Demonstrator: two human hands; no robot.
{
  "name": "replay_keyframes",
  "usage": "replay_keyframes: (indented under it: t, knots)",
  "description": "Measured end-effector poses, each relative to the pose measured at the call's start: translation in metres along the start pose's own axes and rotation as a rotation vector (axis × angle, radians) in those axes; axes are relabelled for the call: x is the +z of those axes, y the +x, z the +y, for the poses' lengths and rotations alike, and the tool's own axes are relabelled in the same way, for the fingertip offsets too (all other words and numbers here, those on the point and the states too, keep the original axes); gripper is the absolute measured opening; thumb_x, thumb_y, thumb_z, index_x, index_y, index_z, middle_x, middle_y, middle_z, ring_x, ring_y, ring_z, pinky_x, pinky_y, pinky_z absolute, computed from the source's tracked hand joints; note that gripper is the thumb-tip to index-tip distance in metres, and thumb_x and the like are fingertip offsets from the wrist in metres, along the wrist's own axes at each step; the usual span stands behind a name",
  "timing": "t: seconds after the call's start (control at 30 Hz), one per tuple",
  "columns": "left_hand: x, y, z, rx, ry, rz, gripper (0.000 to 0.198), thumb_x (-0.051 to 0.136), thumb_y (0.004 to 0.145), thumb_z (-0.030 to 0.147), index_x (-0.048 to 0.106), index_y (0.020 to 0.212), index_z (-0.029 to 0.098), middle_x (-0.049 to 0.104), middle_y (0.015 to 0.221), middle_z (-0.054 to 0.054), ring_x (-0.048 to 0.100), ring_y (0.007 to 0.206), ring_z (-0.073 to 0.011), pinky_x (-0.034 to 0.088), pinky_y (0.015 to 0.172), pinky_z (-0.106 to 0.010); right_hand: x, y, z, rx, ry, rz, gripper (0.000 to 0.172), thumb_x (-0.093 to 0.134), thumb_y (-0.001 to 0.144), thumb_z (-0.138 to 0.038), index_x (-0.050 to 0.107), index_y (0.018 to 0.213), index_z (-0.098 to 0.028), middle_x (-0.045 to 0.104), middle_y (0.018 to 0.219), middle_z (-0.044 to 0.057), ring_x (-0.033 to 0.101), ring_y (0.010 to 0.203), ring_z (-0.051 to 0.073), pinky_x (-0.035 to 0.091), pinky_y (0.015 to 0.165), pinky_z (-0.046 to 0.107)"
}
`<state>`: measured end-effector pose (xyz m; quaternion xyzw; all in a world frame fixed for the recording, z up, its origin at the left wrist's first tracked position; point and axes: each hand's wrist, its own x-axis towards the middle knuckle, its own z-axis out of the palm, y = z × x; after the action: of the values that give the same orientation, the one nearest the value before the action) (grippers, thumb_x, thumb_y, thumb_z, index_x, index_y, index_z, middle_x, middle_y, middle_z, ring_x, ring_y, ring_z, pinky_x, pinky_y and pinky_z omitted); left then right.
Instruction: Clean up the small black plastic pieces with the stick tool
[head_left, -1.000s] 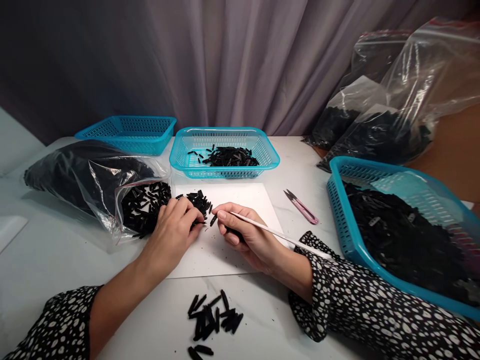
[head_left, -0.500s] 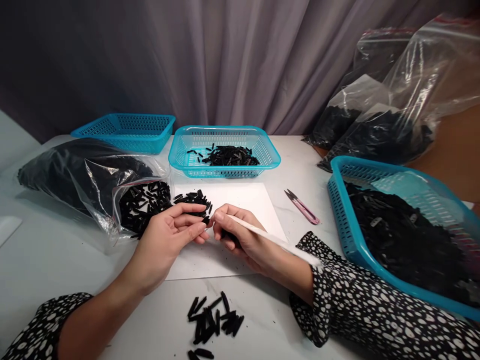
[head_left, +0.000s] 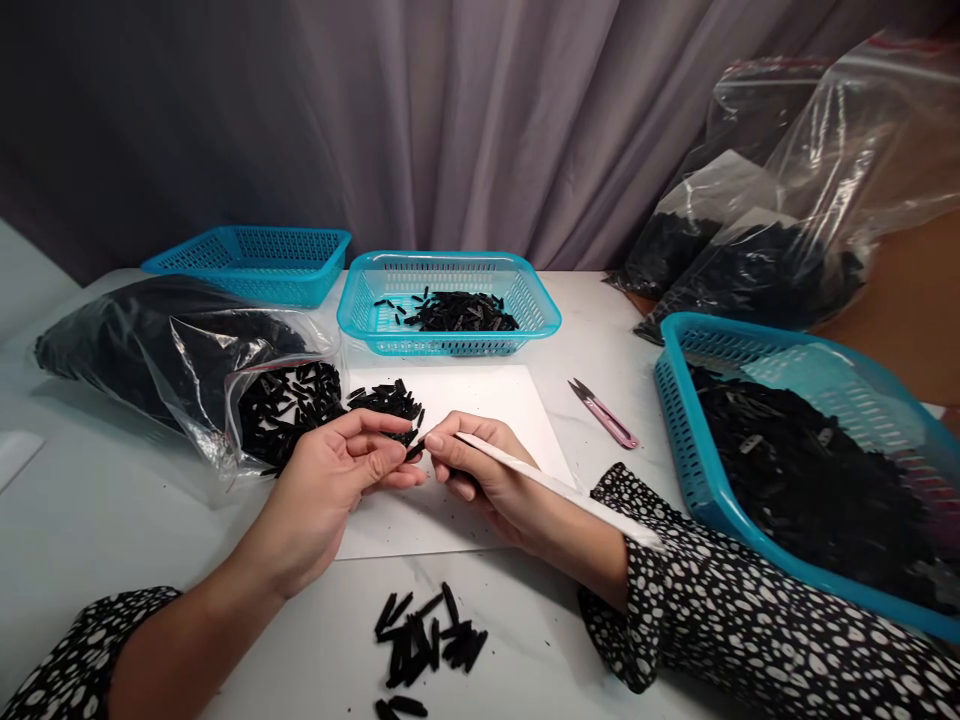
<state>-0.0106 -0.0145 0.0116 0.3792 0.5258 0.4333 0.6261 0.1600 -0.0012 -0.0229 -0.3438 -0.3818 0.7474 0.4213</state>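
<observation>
Between thumb and fingers, my left hand (head_left: 330, 490) pinches a small black strip (head_left: 415, 450). My right hand (head_left: 491, 470) grips a slim white-wrapped tool (head_left: 555, 485) like a pen, its back end slanting over my wrist. The tool's tip is hidden by my fingers, close to the strip. Both hands are almost touching above a white sheet (head_left: 450, 525). Just behind them lies a pile of black strips (head_left: 386, 398). More loose black strips (head_left: 431, 640) lie on the table in front of me.
At left, an open plastic bag (head_left: 176, 345) spills black strips. A blue basket (head_left: 551, 318) at the back holds more; another blue basket (head_left: 300, 290) stands beside it. Pink thread snips (head_left: 607, 415) lie right of the sheet, near a large filled basket (head_left: 675, 430). Zip bags (head_left: 817, 190) lean behind.
The black strip now sticks out further between my fingertips at a slant. My right hand's tool has tilted slightly, and my left fingers have shifted a little.
</observation>
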Motion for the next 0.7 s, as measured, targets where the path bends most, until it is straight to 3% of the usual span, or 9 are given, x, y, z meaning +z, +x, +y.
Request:
replay_keyframes:
  t: [0.4, 0.7]
  knots:
    - [0.0007, 0.0008, -0.0007, -0.033, -0.027, -0.017, 0.03, 0.089, 0.068, 0.031, 0.073, 0.088, 0.017, 0.075, 0.067, 0.001, 0.072, 0.065, -0.0112, 0.054, 0.068, -0.018, -0.0029, -0.0002, -0.0022, 0.066, 0.093, -0.021, 0.032, 0.08, 0.077, -0.037, 0.059, 0.066, -0.016, 0.057, 0.06, -0.005, 0.033, 0.041, 0.002, 0.011, 0.035, 0.017]
    - [-0.0017, -0.0003, -0.0012, -0.001, -0.044, 0.0, 0.029, 0.089, 0.069, 0.031, 0.072, 0.087, 0.017, 0.076, 0.071, -0.002, 0.071, 0.065, -0.011, 0.054, 0.063, -0.017, -0.0048, 0.0012, -0.0027, 0.07, 0.095, -0.008, 0.026, 0.081, 0.076, -0.037, 0.068, 0.084, -0.016, 0.057, 0.059, -0.006, 0.034, 0.04, 0.003, 0.011, 0.034, 0.017]
